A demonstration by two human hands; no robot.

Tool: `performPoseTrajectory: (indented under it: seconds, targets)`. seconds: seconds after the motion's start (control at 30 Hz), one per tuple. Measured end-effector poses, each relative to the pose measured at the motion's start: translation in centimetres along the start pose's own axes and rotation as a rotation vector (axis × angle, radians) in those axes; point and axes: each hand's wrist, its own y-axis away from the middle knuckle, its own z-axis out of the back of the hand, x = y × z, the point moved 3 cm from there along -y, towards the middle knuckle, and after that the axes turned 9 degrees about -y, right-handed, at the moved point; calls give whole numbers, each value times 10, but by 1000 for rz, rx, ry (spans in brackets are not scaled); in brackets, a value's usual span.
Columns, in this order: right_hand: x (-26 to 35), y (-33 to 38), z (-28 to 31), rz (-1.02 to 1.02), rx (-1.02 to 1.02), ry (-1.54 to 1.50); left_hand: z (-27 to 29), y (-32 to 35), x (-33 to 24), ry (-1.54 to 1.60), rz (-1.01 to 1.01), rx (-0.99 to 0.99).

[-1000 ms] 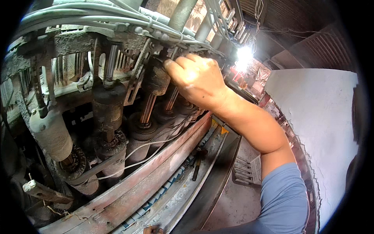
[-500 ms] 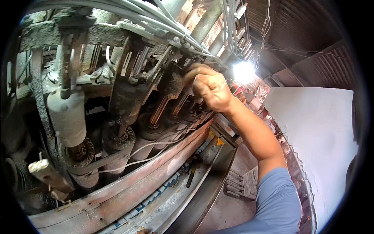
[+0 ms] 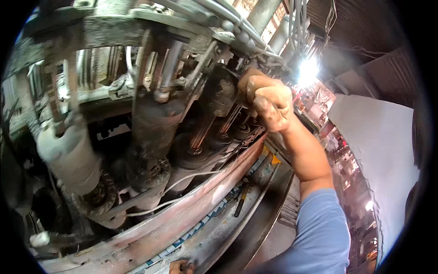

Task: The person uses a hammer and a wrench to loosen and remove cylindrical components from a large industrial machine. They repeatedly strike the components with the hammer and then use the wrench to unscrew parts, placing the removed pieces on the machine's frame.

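The right hand (image 3: 267,102) is raised and closed in a fist on a dark cylinder (image 3: 219,91) high on the grimy machine (image 3: 150,132), beneath the grey pipes (image 3: 219,13). The left hand is out of view. A curved rail (image 3: 200,201) runs below.

You have no packages, labels or screens here; the one sign-like mark is a small yellow triangle (image 3: 275,160) at four o'clock on the machine's rim
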Motion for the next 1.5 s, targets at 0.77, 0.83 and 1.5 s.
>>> performPoseTrajectory:
  seconds: [0.77, 0.83, 1.5]
  targets:
    - [6, 26, 19, 12, -297, -7, -47, -8, -46, 165, 241, 93]
    - [8, 20, 19, -37, -387, -110, -50, -6, -51, 194, 234, 145]
    - [47, -65, -26, -482, -299, -108, -15, 18, -1, 221, 205, 122]
